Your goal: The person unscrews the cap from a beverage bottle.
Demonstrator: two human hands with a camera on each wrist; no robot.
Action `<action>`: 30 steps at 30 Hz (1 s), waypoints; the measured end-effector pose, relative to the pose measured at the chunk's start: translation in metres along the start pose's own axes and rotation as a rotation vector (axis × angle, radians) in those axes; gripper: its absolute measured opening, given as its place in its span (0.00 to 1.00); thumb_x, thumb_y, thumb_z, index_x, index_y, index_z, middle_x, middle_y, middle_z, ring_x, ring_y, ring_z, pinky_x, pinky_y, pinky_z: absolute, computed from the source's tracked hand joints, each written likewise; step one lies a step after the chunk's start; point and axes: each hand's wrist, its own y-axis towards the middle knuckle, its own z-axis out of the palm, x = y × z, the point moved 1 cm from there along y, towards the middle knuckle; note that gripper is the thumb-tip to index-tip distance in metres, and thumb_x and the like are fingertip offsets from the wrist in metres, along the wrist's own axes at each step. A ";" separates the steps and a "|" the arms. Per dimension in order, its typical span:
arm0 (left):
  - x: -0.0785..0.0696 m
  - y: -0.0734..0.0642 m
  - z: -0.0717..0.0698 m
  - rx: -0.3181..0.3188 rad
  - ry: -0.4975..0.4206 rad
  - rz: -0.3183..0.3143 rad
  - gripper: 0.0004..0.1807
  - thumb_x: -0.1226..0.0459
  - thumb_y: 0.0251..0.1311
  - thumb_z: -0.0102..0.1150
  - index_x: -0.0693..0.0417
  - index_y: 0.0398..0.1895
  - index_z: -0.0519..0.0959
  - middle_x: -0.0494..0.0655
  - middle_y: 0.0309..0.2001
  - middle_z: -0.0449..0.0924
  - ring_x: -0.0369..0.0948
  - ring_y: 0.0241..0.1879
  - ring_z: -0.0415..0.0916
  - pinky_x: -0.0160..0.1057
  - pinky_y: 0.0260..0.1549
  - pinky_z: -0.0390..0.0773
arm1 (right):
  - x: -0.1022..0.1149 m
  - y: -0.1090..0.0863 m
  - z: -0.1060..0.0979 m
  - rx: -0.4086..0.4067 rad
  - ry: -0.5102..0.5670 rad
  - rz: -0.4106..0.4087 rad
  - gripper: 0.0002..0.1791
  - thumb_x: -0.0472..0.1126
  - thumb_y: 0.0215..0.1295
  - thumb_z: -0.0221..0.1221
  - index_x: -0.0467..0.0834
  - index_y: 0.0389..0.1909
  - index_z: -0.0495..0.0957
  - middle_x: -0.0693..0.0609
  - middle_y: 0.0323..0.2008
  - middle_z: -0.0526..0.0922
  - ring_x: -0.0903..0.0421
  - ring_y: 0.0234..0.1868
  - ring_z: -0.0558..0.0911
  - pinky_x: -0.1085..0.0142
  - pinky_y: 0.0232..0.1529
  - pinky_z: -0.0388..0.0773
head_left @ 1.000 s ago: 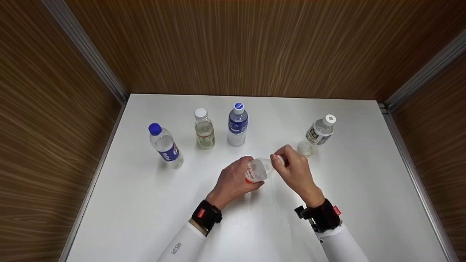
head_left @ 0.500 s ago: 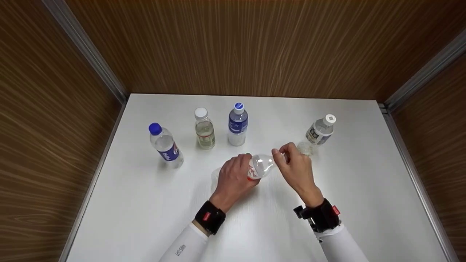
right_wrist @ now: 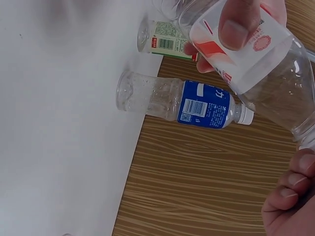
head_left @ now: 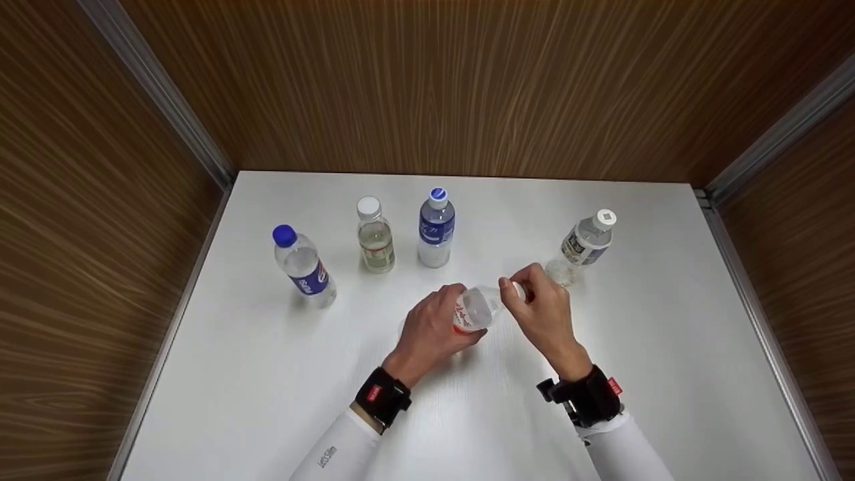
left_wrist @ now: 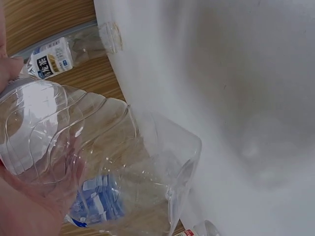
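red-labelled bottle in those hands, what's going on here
A person's left hand grips the tilted red-and-white-labelled bottle while the right hand pinches its white cap. Whether the cap is loose can't be told. Four other bottles, all capped, stand on the white table beyond the hands.

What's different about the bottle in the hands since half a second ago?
The held bottle tipped: its bottom end, which stuck out left of the left hand, has swung mostly out of sight behind it in the head view. Nothing was grabbed or let go; the right hand still pinches the cap. The other four bottles stayed put.
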 end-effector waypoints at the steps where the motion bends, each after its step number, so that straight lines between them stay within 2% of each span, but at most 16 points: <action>1: 0.000 0.000 0.000 0.008 -0.012 -0.002 0.39 0.46 0.50 0.79 0.56 0.59 0.72 0.48 0.44 0.82 0.42 0.41 0.81 0.42 0.40 0.82 | 0.000 0.000 0.000 -0.003 0.007 -0.007 0.07 0.33 0.63 0.66 0.39 0.31 0.76 0.57 0.17 0.70 0.64 0.19 0.65 0.71 0.19 0.59; 9: 0.001 0.001 -0.002 0.080 -0.110 -0.043 0.40 0.47 0.50 0.79 0.56 0.60 0.72 0.47 0.48 0.82 0.42 0.44 0.81 0.43 0.43 0.82 | 0.001 0.001 0.000 0.015 0.031 -0.025 0.06 0.32 0.63 0.65 0.39 0.31 0.76 0.57 0.18 0.70 0.65 0.19 0.65 0.72 0.19 0.60; 18: 0.003 0.002 -0.004 0.106 -0.177 -0.025 0.38 0.49 0.49 0.80 0.54 0.58 0.72 0.45 0.45 0.82 0.40 0.42 0.80 0.43 0.40 0.82 | 0.003 0.002 -0.001 0.025 0.058 -0.048 0.06 0.32 0.63 0.64 0.41 0.32 0.76 0.58 0.17 0.70 0.66 0.19 0.65 0.72 0.19 0.60; 24: 0.004 0.003 -0.004 0.158 -0.223 -0.049 0.39 0.47 0.50 0.79 0.54 0.59 0.72 0.45 0.46 0.82 0.40 0.43 0.80 0.42 0.42 0.82 | 0.003 0.001 -0.002 0.035 0.066 -0.063 0.06 0.31 0.62 0.65 0.40 0.32 0.76 0.58 0.18 0.70 0.65 0.20 0.65 0.72 0.20 0.60; 30: 0.005 0.002 -0.004 0.172 -0.253 -0.060 0.38 0.47 0.50 0.79 0.53 0.60 0.72 0.44 0.47 0.82 0.39 0.44 0.81 0.43 0.43 0.81 | 0.003 0.001 -0.002 0.038 0.062 -0.073 0.07 0.31 0.61 0.65 0.39 0.32 0.75 0.57 0.18 0.70 0.65 0.19 0.65 0.71 0.19 0.61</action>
